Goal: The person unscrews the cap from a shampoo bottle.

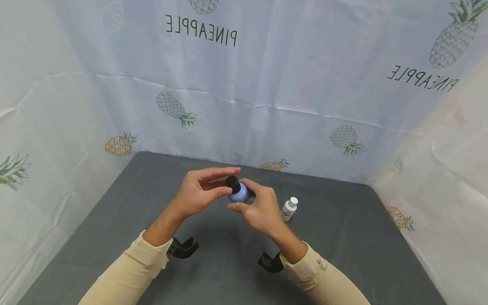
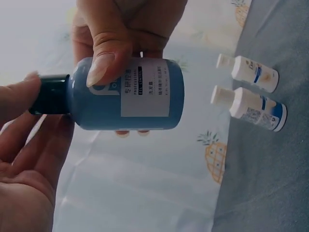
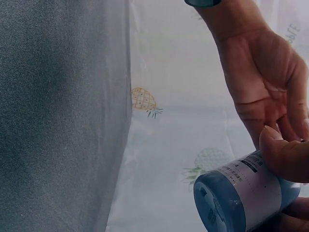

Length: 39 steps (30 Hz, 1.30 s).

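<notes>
A blue shampoo bottle (image 1: 238, 194) with a black cap (image 1: 232, 183) is held up above the dark table, tilted. My right hand (image 1: 261, 205) grips its body, thumb on the label side and fingers behind. At the cap, my left hand (image 1: 194, 190) has its thumb against one side and its fingers around the other. The left wrist view shows the bottle's printed label (image 2: 145, 92) and the left thumb on the black cap (image 2: 50, 94). In the right wrist view the bottle's base (image 3: 217, 205) faces the camera.
Two small white bottles with white caps, one nearer (image 2: 258, 108) and one farther (image 2: 256, 75), stand on the grey table (image 1: 324, 254). The head view plainly shows one white bottle (image 1: 289, 209), right of my right hand. A pineapple-print curtain (image 1: 244, 72) encloses the table's back and sides.
</notes>
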Available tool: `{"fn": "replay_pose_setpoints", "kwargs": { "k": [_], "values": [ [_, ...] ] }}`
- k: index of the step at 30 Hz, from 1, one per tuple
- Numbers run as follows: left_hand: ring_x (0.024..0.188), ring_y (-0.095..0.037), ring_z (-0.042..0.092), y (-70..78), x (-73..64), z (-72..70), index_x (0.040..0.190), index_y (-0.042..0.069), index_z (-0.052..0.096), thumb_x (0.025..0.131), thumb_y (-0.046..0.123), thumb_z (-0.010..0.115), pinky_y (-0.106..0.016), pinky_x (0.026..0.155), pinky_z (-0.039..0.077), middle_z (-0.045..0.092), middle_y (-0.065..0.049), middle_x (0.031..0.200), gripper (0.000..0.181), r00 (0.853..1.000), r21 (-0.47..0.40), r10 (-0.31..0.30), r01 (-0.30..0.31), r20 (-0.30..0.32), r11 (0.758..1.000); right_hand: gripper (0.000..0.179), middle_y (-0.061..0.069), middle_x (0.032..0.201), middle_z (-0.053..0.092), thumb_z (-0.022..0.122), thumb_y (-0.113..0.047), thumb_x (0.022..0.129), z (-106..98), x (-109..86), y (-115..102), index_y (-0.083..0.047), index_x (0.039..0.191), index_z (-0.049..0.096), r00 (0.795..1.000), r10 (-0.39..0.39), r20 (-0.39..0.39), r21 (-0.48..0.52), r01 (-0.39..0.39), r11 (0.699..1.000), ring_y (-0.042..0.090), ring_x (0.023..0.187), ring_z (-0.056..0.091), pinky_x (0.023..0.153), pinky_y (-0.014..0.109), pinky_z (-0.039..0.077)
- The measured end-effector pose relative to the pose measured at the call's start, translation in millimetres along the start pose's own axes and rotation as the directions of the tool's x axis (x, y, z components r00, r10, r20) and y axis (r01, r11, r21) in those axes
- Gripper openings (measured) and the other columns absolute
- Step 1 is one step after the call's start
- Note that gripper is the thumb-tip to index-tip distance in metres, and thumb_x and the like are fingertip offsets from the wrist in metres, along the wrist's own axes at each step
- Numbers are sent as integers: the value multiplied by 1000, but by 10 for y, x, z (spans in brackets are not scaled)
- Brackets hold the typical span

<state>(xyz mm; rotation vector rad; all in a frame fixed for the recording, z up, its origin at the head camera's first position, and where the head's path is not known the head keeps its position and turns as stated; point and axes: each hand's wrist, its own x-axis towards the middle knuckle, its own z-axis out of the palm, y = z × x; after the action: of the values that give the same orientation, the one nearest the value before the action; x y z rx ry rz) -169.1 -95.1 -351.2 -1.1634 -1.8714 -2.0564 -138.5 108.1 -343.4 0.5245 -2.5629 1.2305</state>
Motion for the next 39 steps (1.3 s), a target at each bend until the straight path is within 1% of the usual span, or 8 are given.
{"fn": "replay_pose_setpoints", "kwargs": {
  "k": [2,6,16,20,25,31,36,39],
  "values": [
    [120,-8,71,5,5,-1,131,-12,65,91,-7,74,-28,101,59,67,-29,134,41,999,21,-31,31,14,999,51,7,105,80,93,-15,76,-3,-8,-6,-9,124,74,1000,5,-1,-2,-5,1000,18,91,73,77,44,60],
    [110,-5,74,23,8,20,126,-10,68,90,-7,76,-26,96,60,70,-32,124,37,997,60,-82,83,-15,995,56,7,108,80,94,-16,76,3,-23,2,-8,127,73,1000,14,-2,-17,-14,1000,18,93,73,76,33,58],
    [101,-5,75,-21,0,61,113,-10,72,81,-7,84,-28,93,62,70,-31,117,35,989,93,-86,97,-116,991,54,6,105,80,94,-16,75,29,-38,13,-10,125,74,1000,10,5,-35,-9,999,16,89,72,73,26,55],
    [99,-5,76,-24,-1,68,112,-9,72,77,-6,87,-29,92,62,71,-29,116,38,986,88,-87,100,-141,991,53,6,105,80,94,-17,76,21,-45,-8,-9,125,74,1000,9,3,-36,-9,999,15,87,72,72,27,55],
    [97,-7,75,-29,6,85,110,-8,71,76,-7,88,-30,92,63,72,-18,112,38,984,72,-91,103,-155,992,53,6,104,80,93,-17,77,11,-45,-18,-9,125,74,1000,11,6,-27,-11,1000,15,87,72,71,27,55],
    [104,-8,70,-26,15,88,117,-8,68,78,-5,88,-26,97,60,66,-16,119,44,990,75,-94,103,-108,992,56,7,107,80,93,-18,77,5,-54,-8,-8,128,73,1000,14,14,-23,-14,1000,16,88,72,71,26,56],
    [128,-7,63,16,20,34,135,-5,63,84,-4,83,-25,108,53,60,-20,141,55,993,29,-114,115,-11,993,54,6,106,80,93,-17,77,1,-54,7,-9,126,73,1000,11,27,-20,-11,1000,16,89,72,73,28,57],
    [132,-6,63,28,25,0,140,-4,61,89,-5,78,-24,110,52,61,-24,145,54,992,21,-115,114,57,993,52,6,104,80,93,-17,77,-3,-54,12,-9,125,74,1000,8,30,-23,-7,1000,16,89,72,74,29,57]
  ]
}}
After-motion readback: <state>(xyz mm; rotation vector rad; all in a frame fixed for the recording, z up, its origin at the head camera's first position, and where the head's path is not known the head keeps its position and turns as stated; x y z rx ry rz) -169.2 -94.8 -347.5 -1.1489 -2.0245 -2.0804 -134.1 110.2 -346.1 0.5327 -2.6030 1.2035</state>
